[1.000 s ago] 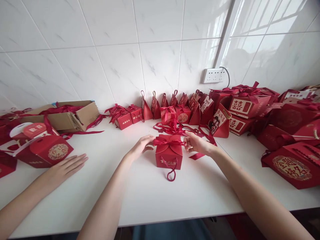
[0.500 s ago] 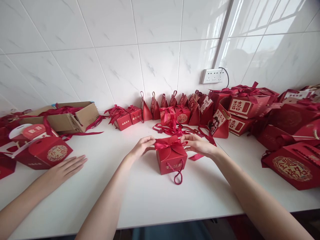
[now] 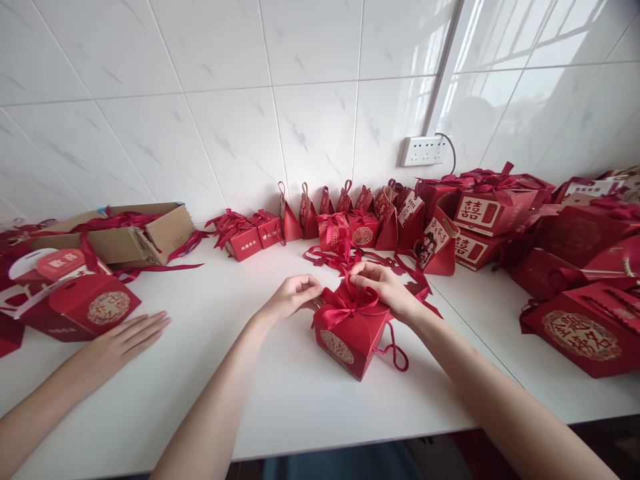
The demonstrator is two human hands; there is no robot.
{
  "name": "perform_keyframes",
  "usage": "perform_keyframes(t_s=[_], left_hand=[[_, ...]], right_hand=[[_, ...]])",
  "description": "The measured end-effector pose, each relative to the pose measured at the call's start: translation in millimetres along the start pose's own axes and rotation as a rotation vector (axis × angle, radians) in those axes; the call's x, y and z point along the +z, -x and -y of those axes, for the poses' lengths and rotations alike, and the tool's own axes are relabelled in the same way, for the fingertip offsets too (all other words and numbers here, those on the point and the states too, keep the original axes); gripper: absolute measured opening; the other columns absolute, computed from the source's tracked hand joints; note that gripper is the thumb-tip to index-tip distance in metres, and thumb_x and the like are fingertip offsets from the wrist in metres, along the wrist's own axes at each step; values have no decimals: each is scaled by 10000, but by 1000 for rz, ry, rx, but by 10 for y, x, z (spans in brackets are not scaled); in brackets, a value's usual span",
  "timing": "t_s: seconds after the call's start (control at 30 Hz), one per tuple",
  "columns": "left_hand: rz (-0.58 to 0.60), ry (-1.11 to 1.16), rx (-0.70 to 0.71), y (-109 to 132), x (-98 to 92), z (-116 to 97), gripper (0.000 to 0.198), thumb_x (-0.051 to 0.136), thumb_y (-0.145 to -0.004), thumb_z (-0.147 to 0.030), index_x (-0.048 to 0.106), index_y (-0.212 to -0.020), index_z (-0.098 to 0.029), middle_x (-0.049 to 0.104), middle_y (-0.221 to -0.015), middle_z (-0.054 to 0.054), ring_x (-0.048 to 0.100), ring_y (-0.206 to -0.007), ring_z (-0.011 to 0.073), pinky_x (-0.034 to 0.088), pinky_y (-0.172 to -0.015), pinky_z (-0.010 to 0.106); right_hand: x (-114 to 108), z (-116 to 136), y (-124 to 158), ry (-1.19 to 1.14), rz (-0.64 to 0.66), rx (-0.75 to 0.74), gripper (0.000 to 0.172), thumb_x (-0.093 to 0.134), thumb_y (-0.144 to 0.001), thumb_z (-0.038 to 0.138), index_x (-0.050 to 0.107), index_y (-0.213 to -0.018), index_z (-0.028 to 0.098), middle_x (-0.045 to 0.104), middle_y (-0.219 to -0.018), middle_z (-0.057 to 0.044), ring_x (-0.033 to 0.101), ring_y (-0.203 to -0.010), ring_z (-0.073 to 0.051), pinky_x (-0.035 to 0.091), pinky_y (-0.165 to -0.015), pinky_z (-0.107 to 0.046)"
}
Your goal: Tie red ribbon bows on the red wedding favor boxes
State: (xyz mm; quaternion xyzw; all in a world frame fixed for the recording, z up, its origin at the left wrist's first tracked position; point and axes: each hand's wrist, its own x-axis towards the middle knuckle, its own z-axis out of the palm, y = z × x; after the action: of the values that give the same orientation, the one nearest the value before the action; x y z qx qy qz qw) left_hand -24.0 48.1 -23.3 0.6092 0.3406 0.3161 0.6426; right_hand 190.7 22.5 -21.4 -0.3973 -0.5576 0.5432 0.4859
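Note:
A red gift box (image 3: 345, 341) stands on the white table in front of me, one corner toward me. A gold round emblem shows on its left face, and a twisted red cord handle (image 3: 397, 357) hangs at its right. A red satin ribbon (image 3: 345, 310) is tied in a bow across the top. My left hand (image 3: 293, 297) is closed in a pinch at the box's back left edge; whether ribbon lies between its fingertips too, I cannot tell. My right hand (image 3: 384, 287) pinches a loop of the ribbon above the back of the lid.
Another person's hand (image 3: 133, 337) rests flat near a red box (image 3: 83, 310) at left. A cardboard box (image 3: 173, 233) of ribbons sits behind it. Loose ribbon (image 3: 415, 287), small tied boxes (image 3: 245, 240) and pointed boxes (image 3: 290, 223) line the back. Red boxes (image 3: 585, 330) pile up at right.
The gift box has turned, so its emblem face now shows, and it sits slightly nearer me. My right hand has moved from the bow's right end to a loop at the back.

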Motion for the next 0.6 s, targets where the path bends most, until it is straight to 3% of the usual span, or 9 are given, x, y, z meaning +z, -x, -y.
perform_keyframes(t_s=[0.1,0.2,0.3,0.4,0.5,0.6], left_hand=[[35,-19,-78,4,-20,5,319,745,-675,-397,570,-713,-134,618,-659,6,581,-615,116,449,-639,249],[22,29,-95,3,-26,-6,320,751,-651,-387,578,-760,-142,627,-751,18,595,-669,131,457,-657,260],[-9,98,-78,-9,3,-13,380,685,-697,-472,576,-897,-167,630,-930,54,612,-774,163,463,-664,270],[-66,84,-56,-28,72,0,463,634,-727,-545,548,-1012,-189,617,-958,57,606,-773,156,457,-657,265],[-140,52,-6,-48,153,26,462,687,-694,-499,556,-1010,-187,607,-901,30,589,-736,136,450,-657,256],[-146,40,32,-54,195,42,364,735,-656,-385,584,-903,-165,604,-850,16,582,-740,129,443,-677,244]], right_hand=[[1,-2,16,-11,28,42,293,734,-657,432,621,-757,181,605,-711,11,523,-608,-113,406,-600,-254],[-19,29,50,-32,93,77,354,646,-727,514,700,-850,187,677,-925,-54,608,-835,-194,451,-777,-316],[-26,55,78,-49,168,77,500,511,-776,628,736,-886,195,651,-1131,-86,578,-1042,-274,414,-925,-390],[-26,41,81,-3,195,32,554,449,-798,663,748,-881,205,642,-1167,-79,524,-1140,-293,344,-1015,-412],[-25,3,67,-8,225,13,570,423,-810,671,739,-905,207,658,-1131,-79,514,-1154,-290,319,-1037,-425],[-36,-18,43,-83,212,95,596,416,-799,690,713,-955,198,654,-1125,-101,549,-1111,-301,387,-975,-448]])
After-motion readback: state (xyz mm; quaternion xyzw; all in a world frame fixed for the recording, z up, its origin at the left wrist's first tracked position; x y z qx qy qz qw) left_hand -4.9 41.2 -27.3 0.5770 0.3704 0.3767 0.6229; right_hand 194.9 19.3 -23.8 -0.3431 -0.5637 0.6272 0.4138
